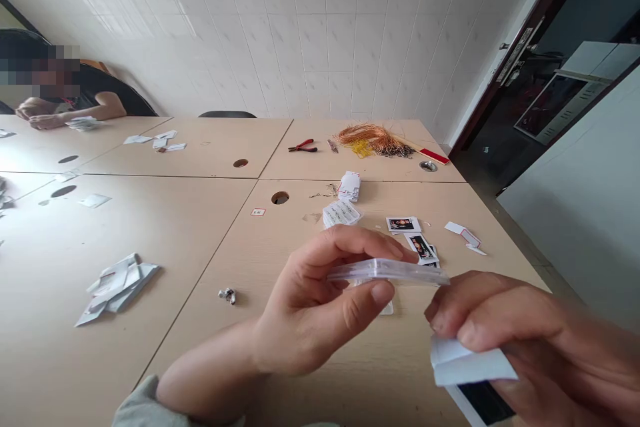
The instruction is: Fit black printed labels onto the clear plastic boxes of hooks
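My left hand [320, 307] pinches a thin, clear plastic case [390, 271] edge-on between thumb and fingers above the table. To its right, my right hand [530, 333] is closed on a folded white paper card [470, 363] with a black panel on its lower part. The right fingertips are close to the case's right end; whether they touch it, I cannot tell. Behind my left hand lie white cards with black printed panels [423, 248] and a stack of clear packets [341, 212]. Part of another small pale piece shows below the case.
White packets [117, 283] lie in a pile at left. Farther back are red-handled pliers [303, 145], a bundle of copper-coloured wire [373, 137], a white card stack [349, 185] and folded paper [465, 235]. Cable holes [280, 197] pierce the table. Another person [75, 103] sits at far left.
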Demonstrator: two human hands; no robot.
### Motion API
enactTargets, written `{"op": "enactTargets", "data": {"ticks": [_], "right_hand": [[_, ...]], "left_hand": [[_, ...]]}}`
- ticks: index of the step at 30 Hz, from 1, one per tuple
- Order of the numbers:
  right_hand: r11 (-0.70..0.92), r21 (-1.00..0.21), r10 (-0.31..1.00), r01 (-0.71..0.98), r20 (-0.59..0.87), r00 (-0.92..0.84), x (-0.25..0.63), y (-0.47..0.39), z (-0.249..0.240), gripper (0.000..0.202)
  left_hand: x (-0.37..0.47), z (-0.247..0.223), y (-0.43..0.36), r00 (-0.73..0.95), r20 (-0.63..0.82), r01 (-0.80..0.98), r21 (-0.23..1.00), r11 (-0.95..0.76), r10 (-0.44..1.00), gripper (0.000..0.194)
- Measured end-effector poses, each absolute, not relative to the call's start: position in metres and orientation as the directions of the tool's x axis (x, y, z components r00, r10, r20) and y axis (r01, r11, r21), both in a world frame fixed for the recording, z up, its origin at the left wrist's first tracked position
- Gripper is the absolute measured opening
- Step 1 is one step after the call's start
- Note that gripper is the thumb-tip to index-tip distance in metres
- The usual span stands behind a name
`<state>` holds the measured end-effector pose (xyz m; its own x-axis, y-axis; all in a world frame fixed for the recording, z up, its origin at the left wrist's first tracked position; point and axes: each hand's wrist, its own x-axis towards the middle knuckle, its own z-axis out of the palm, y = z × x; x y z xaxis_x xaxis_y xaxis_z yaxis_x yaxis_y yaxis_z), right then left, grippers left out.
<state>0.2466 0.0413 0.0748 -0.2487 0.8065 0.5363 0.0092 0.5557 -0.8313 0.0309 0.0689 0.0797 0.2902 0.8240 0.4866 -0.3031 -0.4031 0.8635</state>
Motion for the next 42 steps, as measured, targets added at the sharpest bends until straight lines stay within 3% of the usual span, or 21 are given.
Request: {"op": "enactTargets", "data": {"ticks": [4, 7, 10, 13, 17, 20, 26, 29, 31, 36, 42], "right_hand": [[0.569, -0.818, 0.817, 0.087, 0.550, -0.170, 0.237, 0.036, 0.077, 0.006], [0.544, -0.824, 0.834, 0.155, 0.513, -0.202, 0.235, 0.039, 0.085, 0.005], [0.511, -0.847, 0.845, 0.146, 0.465, -0.264, 0.238, 0.049, 0.089, 0.003], [0.507, -0.847, 0.848, 0.160, 0.458, -0.266, 0.240, 0.056, 0.089, 0.003], [0.529, -0.816, 0.847, 0.234, 0.490, -0.207, 0.238, 0.056, 0.084, 0.009], [0.511, -0.827, 0.859, 0.233, 0.481, -0.177, 0.235, 0.054, 0.081, 0.024], [0.378, -0.924, 0.923, 0.062, 0.370, -0.107, 0.227, 0.049, 0.083, 0.046], [0.419, -0.907, 0.908, 0.034, 0.419, 0.002, 0.223, 0.044, 0.081, 0.044], [0.499, -0.860, 0.864, 0.104, 0.503, 0.018, 0.224, 0.042, 0.079, 0.036], [0.577, -0.752, 0.817, 0.318, 0.537, -0.212, 0.229, 0.045, 0.082, 0.018], [0.561, -0.685, 0.811, 0.465, 0.568, -0.141, 0.228, 0.043, 0.087, 0.012]], "left_hand": [[0.029, 0.086, 0.064, 0.307, 0.603, -0.098, 0.790, -0.606, 0.736, 0.034], [0.030, 0.083, 0.062, 0.268, 0.594, -0.056, 0.795, -0.604, 0.758, 0.048], [0.034, 0.076, 0.063, 0.201, 0.467, -0.223, 0.878, -0.424, 0.861, 0.050], [0.038, 0.073, 0.067, 0.283, 0.295, -0.412, 0.897, -0.163, 0.913, 0.027], [0.043, 0.076, 0.072, 0.397, 0.105, -0.586, 0.793, 0.163, 0.912, 0.017], [0.044, 0.079, 0.073, 0.437, 0.044, -0.649, 0.706, 0.281, 0.898, 0.018], [0.043, 0.081, 0.070, 0.451, 0.028, -0.652, 0.692, 0.308, 0.892, 0.022], [0.043, 0.082, 0.069, 0.441, 0.046, -0.662, 0.691, 0.290, 0.896, 0.022], [0.044, 0.083, 0.068, 0.445, 0.052, -0.669, 0.683, 0.293, 0.894, 0.025], [0.043, 0.083, 0.067, 0.490, 0.028, -0.643, 0.686, 0.340, 0.871, 0.025], [0.040, 0.084, 0.064, 0.512, 0.036, -0.598, 0.731, 0.327, 0.858, 0.025]]}}
